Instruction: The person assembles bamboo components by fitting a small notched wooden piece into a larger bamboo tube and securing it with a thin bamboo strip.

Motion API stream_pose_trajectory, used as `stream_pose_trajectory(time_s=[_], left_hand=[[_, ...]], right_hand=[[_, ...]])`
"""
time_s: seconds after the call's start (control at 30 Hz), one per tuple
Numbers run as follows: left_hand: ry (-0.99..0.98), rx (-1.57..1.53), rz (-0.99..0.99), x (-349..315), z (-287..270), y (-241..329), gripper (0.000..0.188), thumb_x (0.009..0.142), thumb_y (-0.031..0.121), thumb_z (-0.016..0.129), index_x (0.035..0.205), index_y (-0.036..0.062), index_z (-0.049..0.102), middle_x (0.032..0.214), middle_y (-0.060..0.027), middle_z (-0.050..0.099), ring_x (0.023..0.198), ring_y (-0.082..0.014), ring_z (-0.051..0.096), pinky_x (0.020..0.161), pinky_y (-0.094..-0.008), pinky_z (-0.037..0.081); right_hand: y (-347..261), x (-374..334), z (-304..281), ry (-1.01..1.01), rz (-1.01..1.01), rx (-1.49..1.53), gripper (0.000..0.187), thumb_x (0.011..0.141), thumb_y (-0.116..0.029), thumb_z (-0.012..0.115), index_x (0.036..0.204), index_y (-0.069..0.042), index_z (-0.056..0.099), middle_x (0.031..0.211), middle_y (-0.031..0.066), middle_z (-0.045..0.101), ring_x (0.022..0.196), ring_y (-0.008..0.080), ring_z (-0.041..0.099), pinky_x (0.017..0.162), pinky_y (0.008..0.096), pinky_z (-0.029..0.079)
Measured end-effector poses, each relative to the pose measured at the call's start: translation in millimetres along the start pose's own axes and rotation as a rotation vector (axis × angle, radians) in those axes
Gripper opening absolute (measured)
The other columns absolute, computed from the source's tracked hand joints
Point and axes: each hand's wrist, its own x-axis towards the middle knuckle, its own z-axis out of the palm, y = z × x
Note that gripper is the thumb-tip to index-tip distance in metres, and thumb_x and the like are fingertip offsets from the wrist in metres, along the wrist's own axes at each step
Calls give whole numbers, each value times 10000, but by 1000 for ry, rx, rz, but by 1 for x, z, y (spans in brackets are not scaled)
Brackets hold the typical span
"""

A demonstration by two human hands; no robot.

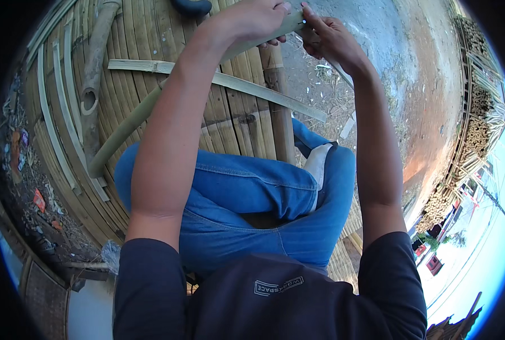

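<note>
1. Bamboo slats form the platform (145, 28), the broadest thing here.
2. Green pole (125, 131), seemingly one length passing behind the left forearm (167, 141), slants from lower left up to both hands.
3. Pale strip (269, 96) lies crosswise below it.
4. Left hand (261, 20) wraps the pole, nearer its long stretch; right hand (334, 42) grasps its upper-right end, fingers partly hidden.
5. Crumpled clear plastic (112, 255), perhaps a bag; contents unclear.

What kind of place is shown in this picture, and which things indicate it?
Probably an outdoor bamboo-working yard: the person sits on a slatted bamboo platform, a split bamboo strip lies across it, and many stacked poles line the bare ground at the right.
</note>
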Motion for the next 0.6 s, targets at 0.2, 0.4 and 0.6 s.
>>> stream_pose_trajectory(time_s=[0.2,0.4,0.6], left_hand=[[-301,-165,81,-39,-32,26,400,1017,330,614,1178,-36,625,929,-119,716,748,-167,665,675,-298,542],[-8,-218,469,-143,3,26,133,989,31,586,1116,-9,579,908,-168,721,838,-223,737,668,-318,547],[-16,-78,557,-226,27,60,184,938,-12,641,1116,6,597,898,-165,713,851,-264,745,697,-342,561]], right_hand=[[-48,-58,19,100,-203,19,538,1089,-512,383,901,-56,598,690,-4,524,595,80,443,559,257,362],[-92,-152,43,104,-352,-91,558,1047,-524,460,834,-31,611,645,25,528,611,122,501,561,301,403],[-94,-241,67,220,-465,-138,570,933,-564,604,831,-3,611,629,88,519,579,224,571,529,364,411]])
